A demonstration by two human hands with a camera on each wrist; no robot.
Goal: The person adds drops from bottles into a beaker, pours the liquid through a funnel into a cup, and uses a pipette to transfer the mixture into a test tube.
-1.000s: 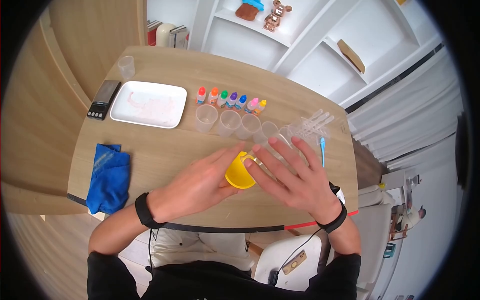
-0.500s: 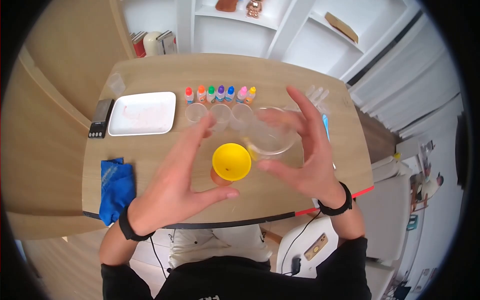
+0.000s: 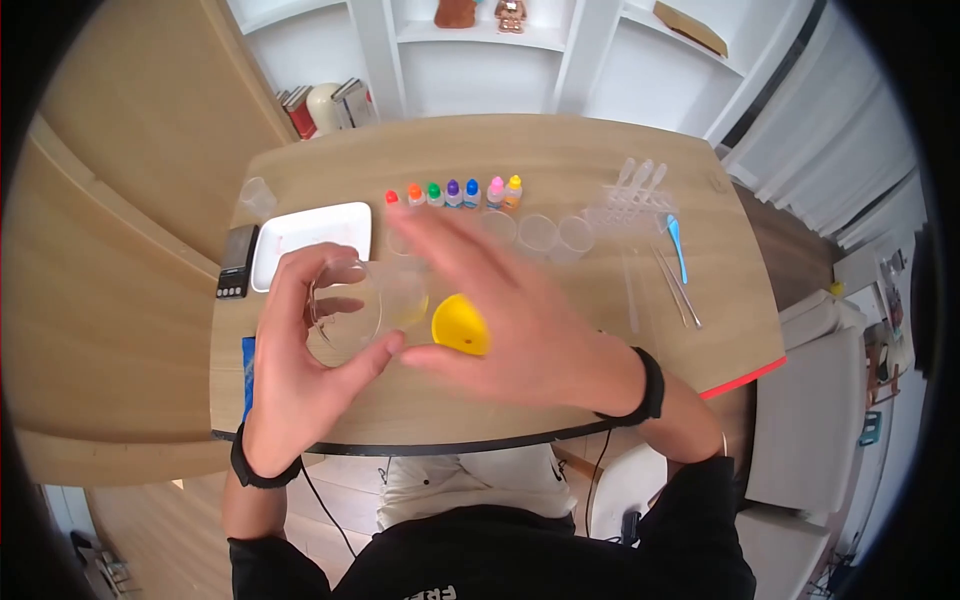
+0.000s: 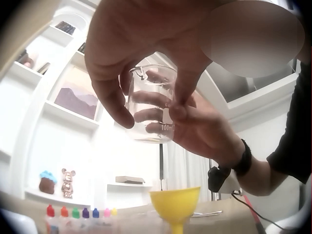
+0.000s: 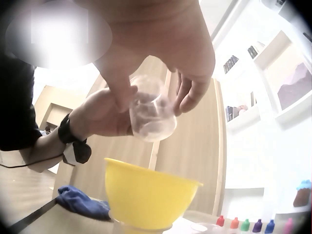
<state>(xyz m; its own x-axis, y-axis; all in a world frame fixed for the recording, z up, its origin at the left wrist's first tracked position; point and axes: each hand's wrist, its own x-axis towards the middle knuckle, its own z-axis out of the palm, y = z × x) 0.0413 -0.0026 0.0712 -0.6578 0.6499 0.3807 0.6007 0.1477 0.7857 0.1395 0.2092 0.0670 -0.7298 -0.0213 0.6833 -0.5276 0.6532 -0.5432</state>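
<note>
A clear glass beaker (image 3: 372,300) lies tipped sideways in the air, its rim towards the left. My left hand (image 3: 295,345) grips it with fingers and thumb around the glass. My right hand (image 3: 535,340), blurred, reaches across from the right; its straight fingers and thumb spread on either side of the beaker's base. Volume marks show on the beaker (image 4: 153,105) in the left wrist view. Below the hands, a yellow funnel (image 3: 458,325), partly covered by the right hand, sits in the mouth of a clear container (image 5: 141,228).
Several dropper bottles (image 3: 453,193) with coloured caps line the back, clear plastic cups (image 3: 575,236) before them. Left are a white tray (image 3: 268,262), a scale (image 3: 237,262) and a blue cloth (image 5: 83,204). Pipettes (image 3: 640,190), a blue spoon (image 3: 676,245) and thin rods (image 3: 678,290) lie right.
The beaker has moved from right of the funnel to its left, and the left hand has taken hold of it. The right hand has swung left over the funnel.
</note>
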